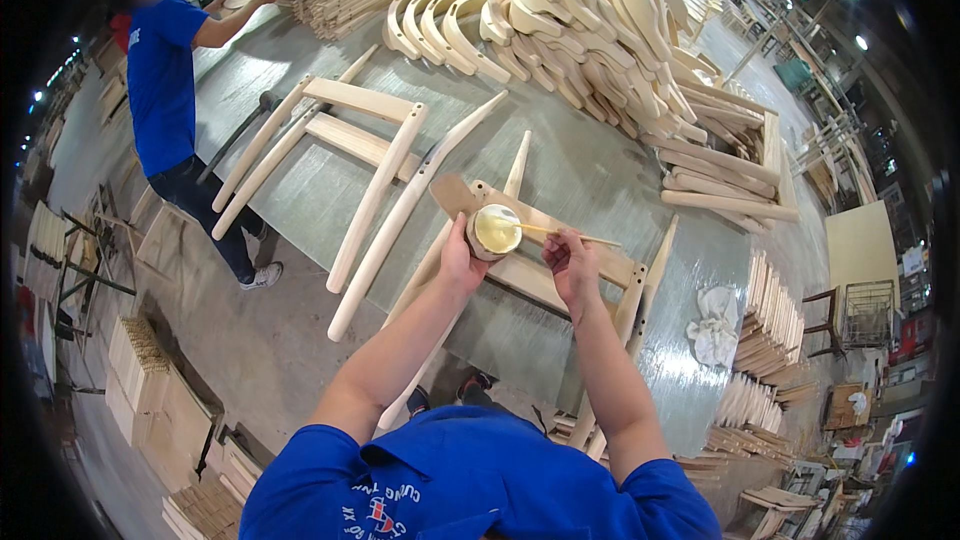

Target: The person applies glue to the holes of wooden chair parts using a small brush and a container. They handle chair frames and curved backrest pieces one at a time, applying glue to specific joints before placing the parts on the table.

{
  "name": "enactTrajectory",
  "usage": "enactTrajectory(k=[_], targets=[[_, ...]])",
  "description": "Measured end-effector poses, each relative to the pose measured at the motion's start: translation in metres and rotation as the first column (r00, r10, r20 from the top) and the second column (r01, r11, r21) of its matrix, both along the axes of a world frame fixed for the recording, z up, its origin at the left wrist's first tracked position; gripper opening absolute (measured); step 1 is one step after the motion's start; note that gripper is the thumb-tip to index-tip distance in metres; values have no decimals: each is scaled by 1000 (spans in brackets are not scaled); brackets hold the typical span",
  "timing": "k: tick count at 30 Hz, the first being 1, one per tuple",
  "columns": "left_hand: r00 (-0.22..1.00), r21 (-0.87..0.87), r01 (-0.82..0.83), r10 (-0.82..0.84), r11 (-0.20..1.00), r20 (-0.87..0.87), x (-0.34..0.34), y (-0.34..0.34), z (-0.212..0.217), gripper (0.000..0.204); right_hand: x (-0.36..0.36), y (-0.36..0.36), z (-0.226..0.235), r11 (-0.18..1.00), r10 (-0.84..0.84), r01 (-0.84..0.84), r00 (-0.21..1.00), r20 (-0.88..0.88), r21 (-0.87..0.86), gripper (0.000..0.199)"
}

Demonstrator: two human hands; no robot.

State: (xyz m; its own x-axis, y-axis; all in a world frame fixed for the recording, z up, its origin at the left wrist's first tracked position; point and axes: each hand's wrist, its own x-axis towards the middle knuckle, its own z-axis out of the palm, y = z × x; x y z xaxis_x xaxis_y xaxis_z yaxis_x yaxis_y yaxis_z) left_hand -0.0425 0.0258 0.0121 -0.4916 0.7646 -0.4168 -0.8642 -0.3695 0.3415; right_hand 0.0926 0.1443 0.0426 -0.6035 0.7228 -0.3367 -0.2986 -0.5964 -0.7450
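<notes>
— Where is the glue cup [495, 230] being held?

— It is being gripped by the left hand [462, 258] above the wooden chair frame [560, 265] lying on the grey table [590, 165].

— And the right hand [572, 262]?

— A thin stick [560, 232] is being pinched in it, the tip being dipped into the cup. Curved chair parts [590, 30] are being kept piled behind.

Bare tabletop [590, 175] ahead lies open; curved wooden parts [590, 30] crowd beyond.

You have no screens, boxes or signs that can be made out. The one clear marking is the red-and-white printed emblem [385, 512] on your blue shirt [480, 470], bottom centre of the frame. A small white patch [133, 37] sits on the co-worker's blue sleeve [170, 25], upper left.
</notes>
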Motion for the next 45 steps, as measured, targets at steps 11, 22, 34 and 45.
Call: enactTrajectory(k=[11, 22, 34, 45], targets=[[977, -274, -174, 130, 946, -171, -2, -61, -30, 42, -102, 41, 21, 407, -99, -228, 952, 291, 885, 19], [959, -171, -227, 190, 959, -208, -1, -95, -45, 36, -131, 23, 37, -179, -175, -409, 908, 380, 895, 20], [964, -195, -206, 165, 959, -209, 1, -98, -38, 38, -136, 33, 32, -232, -237, -382, 914, 329, 895, 20], [964, -254, -227, 180, 940, -195, 1, -95, -43, 40, -146, 39, 14, -259, -298, -581, 808, 508, 771, 18]])
